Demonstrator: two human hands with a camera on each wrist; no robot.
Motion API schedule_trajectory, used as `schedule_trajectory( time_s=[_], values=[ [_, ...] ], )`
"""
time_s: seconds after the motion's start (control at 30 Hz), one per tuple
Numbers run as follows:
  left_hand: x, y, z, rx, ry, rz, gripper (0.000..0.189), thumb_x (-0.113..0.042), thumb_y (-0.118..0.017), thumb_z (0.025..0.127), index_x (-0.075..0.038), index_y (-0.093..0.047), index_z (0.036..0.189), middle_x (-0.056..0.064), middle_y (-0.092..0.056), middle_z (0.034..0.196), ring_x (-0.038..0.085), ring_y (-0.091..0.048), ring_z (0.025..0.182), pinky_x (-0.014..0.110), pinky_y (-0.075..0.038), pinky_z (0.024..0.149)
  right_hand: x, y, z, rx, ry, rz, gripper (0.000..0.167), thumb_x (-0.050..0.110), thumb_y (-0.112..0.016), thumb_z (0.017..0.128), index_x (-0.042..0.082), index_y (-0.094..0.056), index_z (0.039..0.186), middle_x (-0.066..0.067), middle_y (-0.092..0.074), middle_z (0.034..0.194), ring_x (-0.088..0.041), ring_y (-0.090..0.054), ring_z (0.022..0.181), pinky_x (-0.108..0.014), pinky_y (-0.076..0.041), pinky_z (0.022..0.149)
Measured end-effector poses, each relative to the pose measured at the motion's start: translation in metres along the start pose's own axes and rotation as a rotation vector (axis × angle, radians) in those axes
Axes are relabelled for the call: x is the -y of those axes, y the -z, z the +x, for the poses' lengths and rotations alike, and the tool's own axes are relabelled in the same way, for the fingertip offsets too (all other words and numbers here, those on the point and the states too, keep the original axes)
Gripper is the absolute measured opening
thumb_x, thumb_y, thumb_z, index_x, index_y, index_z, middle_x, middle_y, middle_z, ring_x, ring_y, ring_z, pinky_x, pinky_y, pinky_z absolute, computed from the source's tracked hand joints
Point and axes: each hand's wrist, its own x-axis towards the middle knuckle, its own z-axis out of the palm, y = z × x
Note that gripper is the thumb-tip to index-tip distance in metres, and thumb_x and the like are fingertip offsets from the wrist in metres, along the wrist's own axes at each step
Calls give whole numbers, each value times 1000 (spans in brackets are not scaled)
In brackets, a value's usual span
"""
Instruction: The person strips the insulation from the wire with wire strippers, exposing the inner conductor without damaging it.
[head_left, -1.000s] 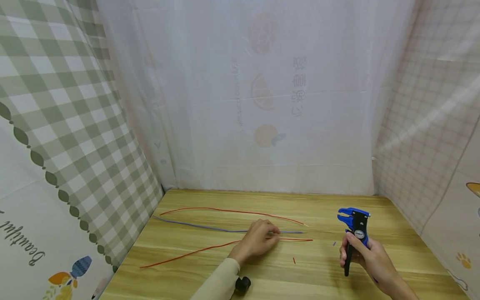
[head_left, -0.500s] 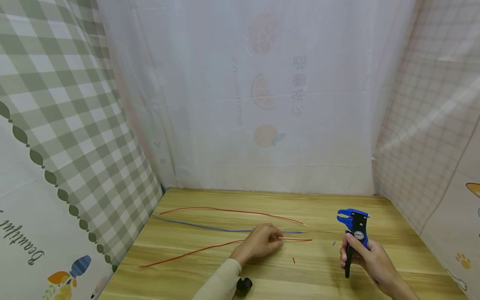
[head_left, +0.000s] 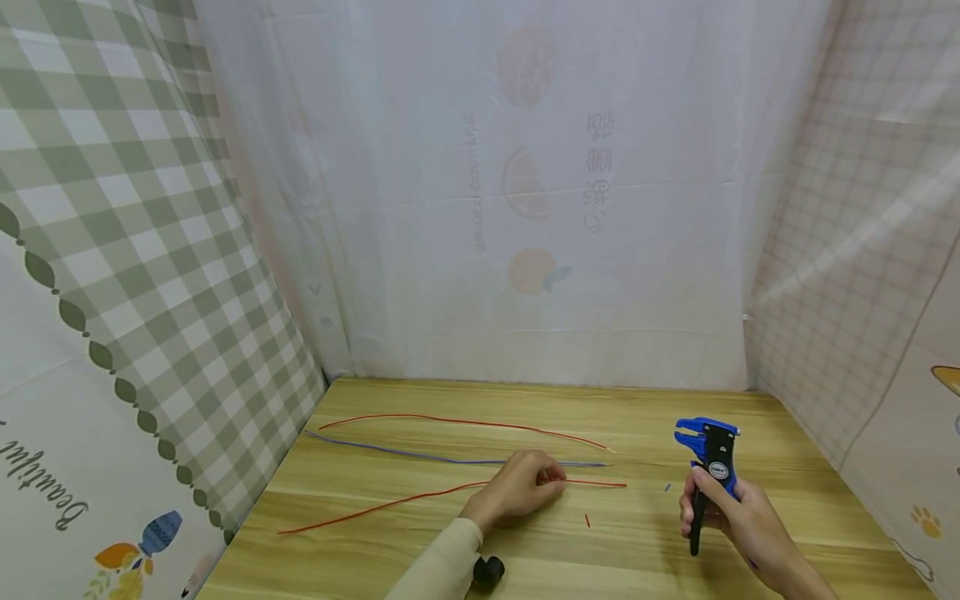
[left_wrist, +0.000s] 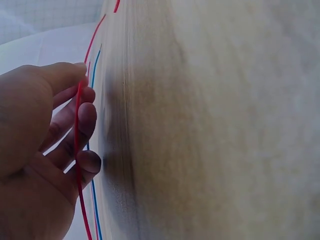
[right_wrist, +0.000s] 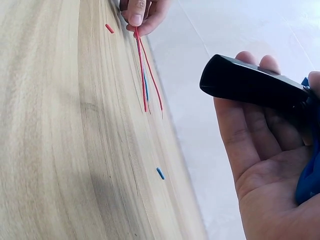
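My left hand pinches the nearest red wire between thumb and forefinger, a short way from its right end. In the left wrist view that red wire runs down across the curled fingers. Just beyond the hand lies a blue wire, and farther back a second red wire with a bare tip at its right end. My right hand grips a blue and black wire stripper by its handles, its head up and pointing left. The right wrist view shows the stripper's black handle across the fingers.
A short red piece of insulation lies on the wooden table right of my left hand. A short blue piece lies nearer the stripper. A black object sits by the left sleeve. Curtains enclose the table's back and sides.
My left hand has shifted slightly right and come to pinch the near red wire, whose right end has dipped a little. The right hand and stripper have stayed almost still.
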Motion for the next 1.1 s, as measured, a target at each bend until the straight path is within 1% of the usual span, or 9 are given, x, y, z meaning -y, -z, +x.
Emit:
schedule_trajectory(
  time_s=[0.13,0.4,0.57,0.73,0.83,0.97,1.03,1.1],
  values=[
    [0,0,0,-17,-6,-13,9,-20,-78,109,-17,-86,108,-7,-77,97,-9,-54,81,11,-48,76,0,-1,0,-8,0,-2,39,20,-31,127,4,-64,113,0,-75,91,-26,-78,81,-42,-69,84],
    [-3,2,-3,-53,8,-63,9,-19,-78,108,-18,-85,103,-8,-76,96,-7,-52,79,13,-47,74,2,-2,1,-13,-9,0,39,22,-32,127,6,-65,114,0,-75,91,-27,-78,82,-42,-69,85],
    [-3,3,-4,-72,6,-83,10,-18,-77,109,-17,-86,104,-7,-77,97,-7,-53,80,13,-48,74,2,-3,0,-14,10,1,40,20,-31,127,5,-65,113,0,-76,91,-26,-79,81,-42,-69,84],
    [-3,6,-6,-98,-4,-113,12,-18,-75,110,-16,-86,105,-6,-76,96,-7,-54,83,13,-50,75,1,-4,1,-13,5,8,40,20,-31,127,6,-66,113,0,-76,91,-25,-79,81,-41,-69,84],
    [-5,9,-7,-114,9,-146,12,-20,-75,111,-17,-85,104,-8,-74,95,-6,-56,84,15,-50,76,0,-4,1,-15,1,13,39,21,-32,127,7,-66,113,0,-76,91,-25,-79,81,-41,-69,84],
    [-7,14,-7,-132,36,-198,12,-22,-75,111,-19,-83,103,-11,-72,95,-6,-57,86,16,-51,78,-1,-4,1,-20,-2,11,40,20,-32,126,4,-65,113,0,-76,90,-25,-79,81,-42,-69,84],
    [-7,17,-6,-145,26,-206,11,-20,-76,110,-18,-83,102,-9,-73,96,-6,-56,86,15,-52,78,-2,-4,1,-21,-5,9,40,21,-32,126,1,-65,114,0,-75,90,-25,-79,81,-42,-69,84],
    [-8,20,-6,-161,1,-203,10,-16,-77,109,-15,-83,102,-5,-75,96,-6,-56,85,14,-52,78,-2,-4,1,-23,-10,4,40,21,-32,126,0,-64,114,0,-75,90,-25,-79,81,-41,-69,84]
  ],
)
